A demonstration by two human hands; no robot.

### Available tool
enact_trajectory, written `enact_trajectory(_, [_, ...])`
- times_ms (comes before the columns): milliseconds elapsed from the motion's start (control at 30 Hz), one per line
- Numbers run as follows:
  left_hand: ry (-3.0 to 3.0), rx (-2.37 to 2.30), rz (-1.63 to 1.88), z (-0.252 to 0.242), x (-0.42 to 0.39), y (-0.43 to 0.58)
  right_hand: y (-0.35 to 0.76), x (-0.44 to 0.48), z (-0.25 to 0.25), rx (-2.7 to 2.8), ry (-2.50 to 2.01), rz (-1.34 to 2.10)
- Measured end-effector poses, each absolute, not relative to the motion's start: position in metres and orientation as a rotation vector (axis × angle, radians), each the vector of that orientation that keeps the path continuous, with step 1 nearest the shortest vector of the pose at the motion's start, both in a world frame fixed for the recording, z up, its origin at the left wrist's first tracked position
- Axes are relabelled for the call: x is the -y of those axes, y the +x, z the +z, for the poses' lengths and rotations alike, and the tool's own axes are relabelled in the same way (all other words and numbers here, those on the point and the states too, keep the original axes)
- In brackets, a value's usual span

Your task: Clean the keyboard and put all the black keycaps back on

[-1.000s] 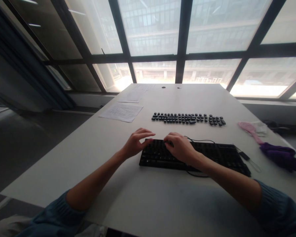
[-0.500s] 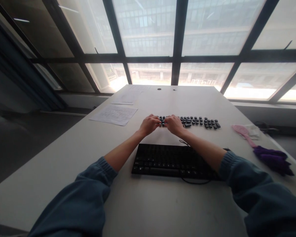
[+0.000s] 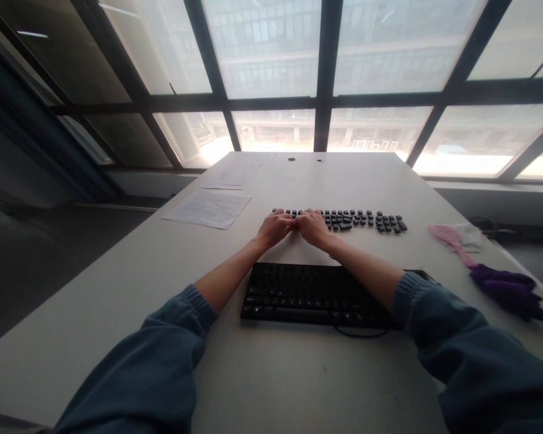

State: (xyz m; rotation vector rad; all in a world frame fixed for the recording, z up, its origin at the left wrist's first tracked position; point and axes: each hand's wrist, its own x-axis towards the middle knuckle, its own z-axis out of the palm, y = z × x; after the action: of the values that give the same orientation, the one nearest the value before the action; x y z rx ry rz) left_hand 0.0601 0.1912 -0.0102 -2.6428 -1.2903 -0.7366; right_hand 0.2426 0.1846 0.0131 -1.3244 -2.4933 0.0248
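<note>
The left hand and right hand are curled together, whether gripping anything I cannot tell, among small black plastic keycaps beyond the long black plastic keyboard, so a brushing knuckle could scatter their rows across the white bench.

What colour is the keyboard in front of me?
The keyboard is black, as the head view shows.
</note>
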Motion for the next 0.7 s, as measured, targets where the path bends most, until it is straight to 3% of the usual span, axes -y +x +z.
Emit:
enact_trajectory(333, [-2.658,1.526,-1.016,0.013,-0.165,0.049,0.25,-0.157,0.029,2.395,-1.285,0.14])
enact_trajectory(500, [-2.82,1.614,-1.252,0.047,-0.102,0.045,0.266,-0.113,0.05,2.195,-0.987,0.393])
enact_trajectory(700, [-2.905,1.681,-1.239,0.067,-0.021,0.047,0.279,-0.052,0.054,2.112,-0.826,0.609])
